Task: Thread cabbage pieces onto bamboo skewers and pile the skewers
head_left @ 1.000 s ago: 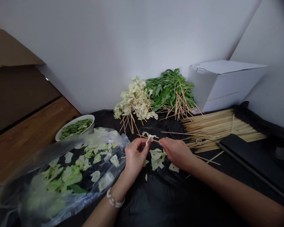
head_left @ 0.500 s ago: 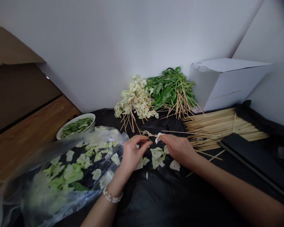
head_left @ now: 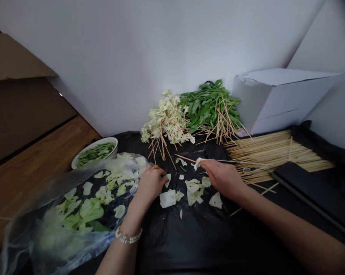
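My right hand (head_left: 222,177) is closed round a bamboo skewer (head_left: 184,157), whose thin end points left. A crumpled pale cabbage piece (head_left: 198,163) sits on that skewer just ahead of my fingers. Lower and to the left, my left hand (head_left: 152,182) has its fingers curled together, with a small cabbage leaf piece (head_left: 168,180) at the thumb and fingertips. Between the hands, loose cabbage pieces (head_left: 193,191) lie on the black plastic sheet (head_left: 172,244). The left palm is hidden.
An open clear plastic bag (head_left: 31,229) of torn cabbage lies left, with a white bowl (head_left: 115,152) of cut green vegetables behind it. Skewered cabbage (head_left: 168,118) and skewered leafy greens (head_left: 201,105) lean against the wall. Right are bare skewers (head_left: 264,151), a dark case (head_left: 313,194) and a white box (head_left: 287,99).
My left hand has moved left and down, away from the skewer, to a loose cabbage piece. My right hand keeps hold of the skewer. The view has shifted slightly.
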{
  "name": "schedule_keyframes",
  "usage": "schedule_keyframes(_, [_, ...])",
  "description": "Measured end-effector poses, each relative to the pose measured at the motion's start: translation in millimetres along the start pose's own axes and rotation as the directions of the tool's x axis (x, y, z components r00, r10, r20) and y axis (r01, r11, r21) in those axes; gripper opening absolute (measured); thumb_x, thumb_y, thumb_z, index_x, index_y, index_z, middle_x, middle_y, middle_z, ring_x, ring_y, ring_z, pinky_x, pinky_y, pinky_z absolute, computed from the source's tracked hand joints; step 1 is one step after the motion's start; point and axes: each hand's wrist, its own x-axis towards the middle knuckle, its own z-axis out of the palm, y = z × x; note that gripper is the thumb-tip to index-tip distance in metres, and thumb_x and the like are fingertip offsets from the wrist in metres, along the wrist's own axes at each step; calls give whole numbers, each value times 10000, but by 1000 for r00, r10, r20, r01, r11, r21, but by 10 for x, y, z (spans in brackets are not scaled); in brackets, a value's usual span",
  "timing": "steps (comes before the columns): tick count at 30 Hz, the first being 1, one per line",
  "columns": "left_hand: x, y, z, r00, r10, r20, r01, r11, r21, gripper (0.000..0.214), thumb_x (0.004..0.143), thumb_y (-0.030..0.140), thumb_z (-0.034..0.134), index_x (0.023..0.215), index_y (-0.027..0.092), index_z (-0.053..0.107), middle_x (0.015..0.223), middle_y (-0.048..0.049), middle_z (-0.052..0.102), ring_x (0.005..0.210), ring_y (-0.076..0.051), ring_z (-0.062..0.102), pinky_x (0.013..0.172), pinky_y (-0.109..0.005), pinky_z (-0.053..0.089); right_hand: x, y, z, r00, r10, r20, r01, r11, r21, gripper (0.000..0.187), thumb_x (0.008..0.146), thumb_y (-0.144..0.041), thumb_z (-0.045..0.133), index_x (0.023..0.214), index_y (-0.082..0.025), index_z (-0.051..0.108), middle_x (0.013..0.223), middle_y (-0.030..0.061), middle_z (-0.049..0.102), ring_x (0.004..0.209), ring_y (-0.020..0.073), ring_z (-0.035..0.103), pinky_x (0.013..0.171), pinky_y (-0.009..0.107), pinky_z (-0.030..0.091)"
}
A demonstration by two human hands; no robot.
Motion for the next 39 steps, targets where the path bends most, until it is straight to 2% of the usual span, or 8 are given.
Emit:
schedule_keyframes(5, [34, 38, -13, 971, -155, -180, 89, 939, -332, 97, 788, 260, 656, 705, 215, 677, 727, -48, 682, 710, -213, 596, 686, -345, 432, 1, -6, -1, 1000, 0, 13, 1, 1000, -11, 278, 946, -162, 408, 1058, -190, 661, 1084, 83, 730, 930, 196, 700, 749, 284, 529])
schedule_keyframes(10, [83, 140, 73, 909, -407, -91, 141, 506, -851, 196, 706, 348, 730, 769, 184, 642, 690, -12, 672, 610, -139, 590, 615, -267, 460, 2, -51, -3, 999, -3, 35, 3, 1000, -1, 293, 960, -193, 405, 1106, -193, 658, 1037, 74, 743, 872, 179, 708, 701, 264, 526])
schedule_keyframes(14, [87, 206, 152, 902, -433, 10, 145, 281, -949, 267, 643, 345, 779, 792, 172, 641, 752, -18, 700, 677, -135, 631, 701, -276, 512, 4, -71, -9, 998, -9, 60, 8, 1000, 18, 300, 971, -224, 393, 1115, -196, 655, 1025, 70, 743, 847, 173, 708, 681, 264, 525])
schedule_keyframes(19, [75, 214, 187, 952, -283, 119, 223, 374, -900, 297, 668, 320, 766, 903, 169, 663, 708, -31, 718, 603, -134, 619, 589, -247, 479, 14, -48, -34, 998, 15, 69, -15, 1000, 0, 311, 957, -197, 390, 1119, -195, 656, 1041, 74, 740, 854, 181, 705, 671, 275, 521])
schedule_keyframes(24, [20, 136, 27, 987, -129, 100, 162, 720, -675, 195, 722, 359, 726, 821, 192, 711, 682, -28, 706, 585, -152, 591, 528, -243, 425, 18, -41, -43, 996, 26, 83, -26, 1000, -7, 307, 958, -200, 385, 1092, -206, 661, 1014, 70, 742, 853, 178, 699, 672, 273, 510])
schedule_keyframes(30, [-85, -21, -205, 905, 71, 419, 171, 842, -512, 193, 578, 310, 816, 708, 198, 728, 634, 11, 660, 568, -141, 564, 494, -219, 376, 19, -50, -43, 995, 32, 98, -33, 999, 7, 299, 960, -189, 386, 1071, -195, 663, 1028, 80, 738, 853, 183, 699, 701, 287, 516])
schedule_keyframes(34, [-95, -1, -268, 879, 81, 470, 215, 812, -542, 137, 616, 277, 786, 644, 187, 686, 566, 24, 603, 530, -124, 519, 487, -216, 352, 16, -47, -42, 997, 25, 80, -26, 1000, 4, 294, 958, -189, 393, 1092, -192, 654, 1032, 79, 738, 865, 183, 697, 706, 282, 513])
schedule_keyframes(39, [-8, 95, -225, 980, -95, 177, 199, 563, -802, 223, 674, 354, 772, 671, 197, 615, 609, 16, 596, 549, -106, 501, 514, -215, 380, 19, -38, -43, 999, 22, 46, -22, 1000, 0, 294, 955, -192, 387, 1065, -207, 660, 1033, 65, 740, 866, 177, 693, 691, 278, 509])
